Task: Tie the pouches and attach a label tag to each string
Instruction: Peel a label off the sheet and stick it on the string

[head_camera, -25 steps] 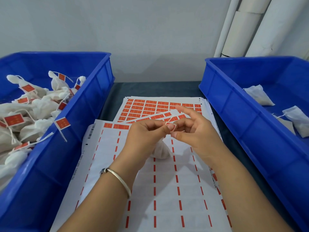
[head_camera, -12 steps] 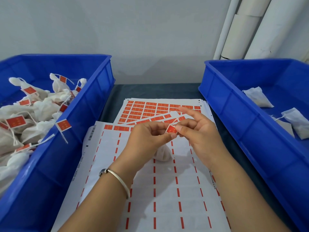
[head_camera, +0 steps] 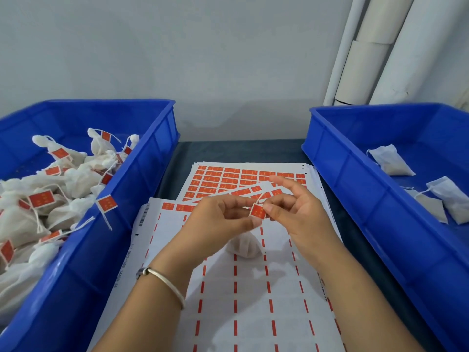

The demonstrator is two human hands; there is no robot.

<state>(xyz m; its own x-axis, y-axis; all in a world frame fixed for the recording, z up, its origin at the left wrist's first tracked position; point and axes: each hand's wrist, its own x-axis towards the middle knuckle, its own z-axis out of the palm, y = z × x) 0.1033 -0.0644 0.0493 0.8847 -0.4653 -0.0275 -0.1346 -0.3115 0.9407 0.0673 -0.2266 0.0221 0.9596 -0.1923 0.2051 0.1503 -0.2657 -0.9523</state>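
Between both hands (head_camera: 256, 214) — pinched label tag (head_camera: 258, 211)

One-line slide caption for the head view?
Both hands, left and right, pinch a red label tag above a white pouch between two blue bins.

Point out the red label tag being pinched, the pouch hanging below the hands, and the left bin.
red label tag (head_camera: 258, 211), head view, centre of its red face.
pouch (head_camera: 244, 247), head view, middle of the white fabric body.
left bin (head_camera: 142, 158), head view, its right wall near the rim.
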